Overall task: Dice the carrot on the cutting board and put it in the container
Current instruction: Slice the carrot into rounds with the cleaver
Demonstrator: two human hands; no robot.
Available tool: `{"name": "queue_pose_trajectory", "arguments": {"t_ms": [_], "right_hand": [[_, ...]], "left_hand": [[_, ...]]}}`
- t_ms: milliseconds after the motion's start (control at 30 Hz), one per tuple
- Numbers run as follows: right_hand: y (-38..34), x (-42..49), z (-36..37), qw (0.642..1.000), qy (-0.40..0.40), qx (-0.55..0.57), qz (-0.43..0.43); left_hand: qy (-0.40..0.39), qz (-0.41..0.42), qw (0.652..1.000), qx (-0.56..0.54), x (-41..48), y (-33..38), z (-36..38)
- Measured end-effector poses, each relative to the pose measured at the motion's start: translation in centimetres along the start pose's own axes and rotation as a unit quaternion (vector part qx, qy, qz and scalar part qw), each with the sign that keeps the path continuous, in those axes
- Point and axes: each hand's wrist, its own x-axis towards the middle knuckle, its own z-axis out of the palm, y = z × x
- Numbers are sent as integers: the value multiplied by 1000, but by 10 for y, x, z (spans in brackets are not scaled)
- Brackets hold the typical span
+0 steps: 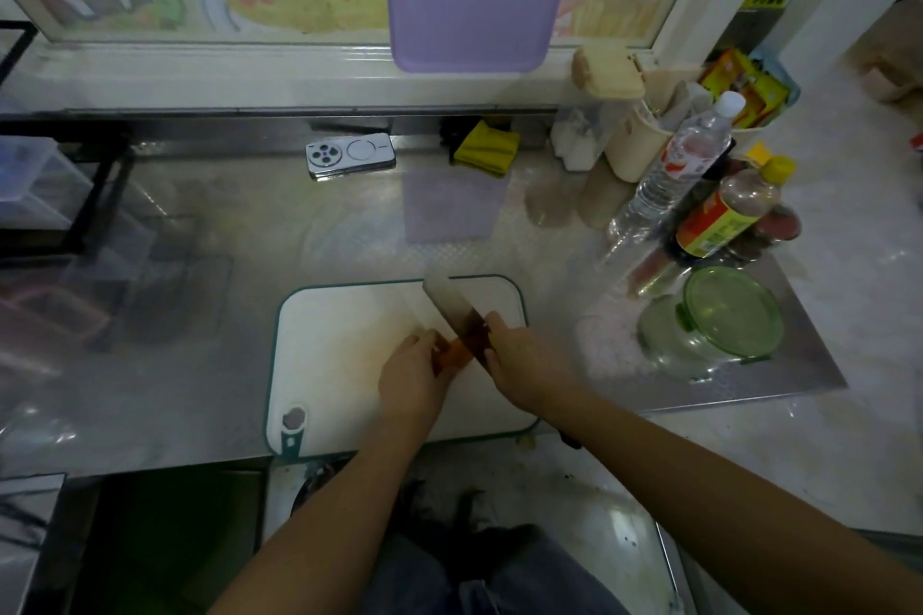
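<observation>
Here the short orange carrot piece (452, 355) lies on the white plastic cutting board with a teal rim (339, 340), a little to the right of its middle. The left hand (409, 380) reaches it from the near-left side. Its fingers are curled, and they pinch the near end of the carrot and press it onto the board. The right hand (519, 360) is closed tightly around the handle of the wide flat-bladed knife (449, 305); the handle itself is hidden inside the fist. The blade points away and to the left, and its heel stands over the carrot, just beside the left fingertips. As far as the blur allows, the long axis of the carrot runs from near-left to far-right, so the blade crosses it. I judge that the cutting is in progress, and that each next cut needs the left fingers to retreat along this axis, away from the edge. The round glass container with a green lid (664, 340) stands to the right of the board, well apart, nearer to the right hand.
</observation>
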Motion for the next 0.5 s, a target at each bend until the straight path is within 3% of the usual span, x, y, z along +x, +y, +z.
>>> {"name": "queue_pose_trajectory", "arguments": {"t_ms": [500], "right_hand": [[14, -6, -6, 997, -65, -44, -18]], "left_hand": [[-17, -2, 1000, -14, 4, 0, -7]]}}
